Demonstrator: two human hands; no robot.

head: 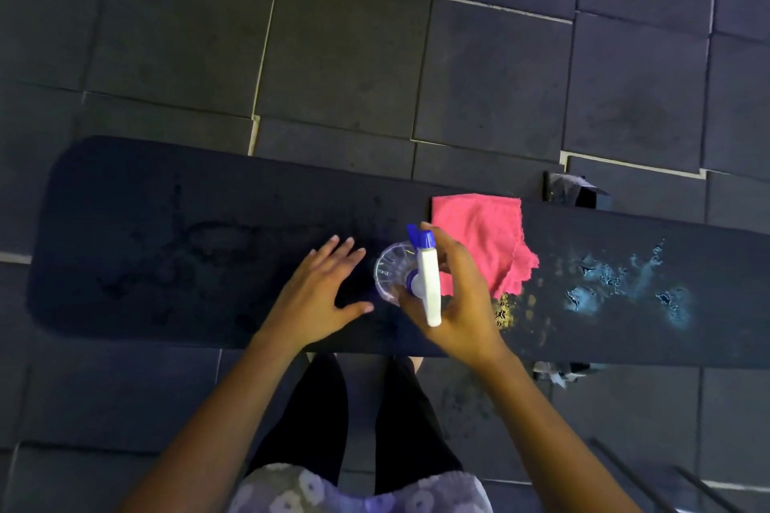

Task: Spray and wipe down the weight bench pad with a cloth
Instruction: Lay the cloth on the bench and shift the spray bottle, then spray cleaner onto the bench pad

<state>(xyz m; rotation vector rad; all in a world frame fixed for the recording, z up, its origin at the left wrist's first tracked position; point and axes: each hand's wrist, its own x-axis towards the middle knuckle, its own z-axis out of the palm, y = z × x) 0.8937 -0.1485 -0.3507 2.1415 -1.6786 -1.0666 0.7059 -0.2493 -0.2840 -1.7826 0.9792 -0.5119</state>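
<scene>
We're gripping the spray bottle (418,283) w/ right hand (458,304), left hand (321,287) splayed empty, best aiming at 3 o'clock smears (625,283) on pad (166,242), cloth (483,237) waiting.

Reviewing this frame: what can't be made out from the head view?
- Bench pad: right end cut off by the frame edge.
- Spray bottle: liquid level unreadable, seen from above with the right hand around it.
- Pink cloth: near-left part hidden by that hand and bottle.
- Bench frame: mostly hidden under the pad.
- Pale and yellowish marks: too dim to identify.
</scene>
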